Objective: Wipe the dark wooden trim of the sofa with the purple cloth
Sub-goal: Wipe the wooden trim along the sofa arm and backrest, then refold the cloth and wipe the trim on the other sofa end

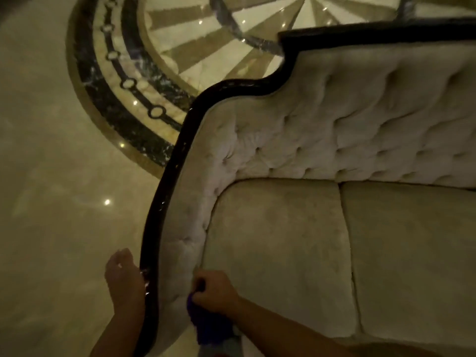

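Right hand [215, 292]: at 6 o'clock of the view, clenched in a fist around the purple cloth [206, 324], knuckles against the inner padded face of the sofa arm. Cloth bunched, trailing from under the fist toward 6 o'clock, off the wood.

Left hand [125, 278]: at 7 o'clock, just outside the sofa arm, fingers curled loosely, holding nothing; fingertip side touching or almost touching the outer edge of the dark wooden trim [164, 191] — exact contact not discernible in the blur.

Dark wooden trim: glossy black band capping the sofa [283, 240]; between the 2 hands at the bottom edge, rising toward 12 o'clock along the arm, curving through a stepped scroll near centre, then running along the backrest top toward 2 o'clock.

Sofa: cream upholstery, button-tufted backrest at 2 to 3 o'clock, 2 seat cushions at 4 to 5 o'clock, seam between them.

Floor [51, 150]: polished pale stone from 8 to 10 o'clock; circular inlaid medallion [123, 109] with dark ring and radiating stripes at 11 to 12 o'clock, spotted with light reflections.
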